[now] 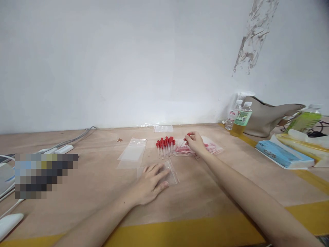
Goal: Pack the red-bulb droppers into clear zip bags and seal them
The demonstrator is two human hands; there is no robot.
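Note:
My left hand (150,181) lies flat, fingers spread, on a clear plastic bag (172,173) on the wooden table (102,192). Farther back, my right hand (195,141) pinches a red-capped dropper (188,135) between its fingertips, above a pile of filled bags (213,146) holding red-capped droppers. A loose row of several red-capped droppers (166,145) lies just left of that hand. A stack of empty clear bags (132,153) sits to the left of the droppers.
Two bottles (239,118) and a beige bag (267,116) stand at the back right by the wall. A blue tissue pack (279,154) and a green bottle (305,120) lie at the right. Cables and white devices (60,149) sit at the left. Another clear bag (163,128) lies near the wall.

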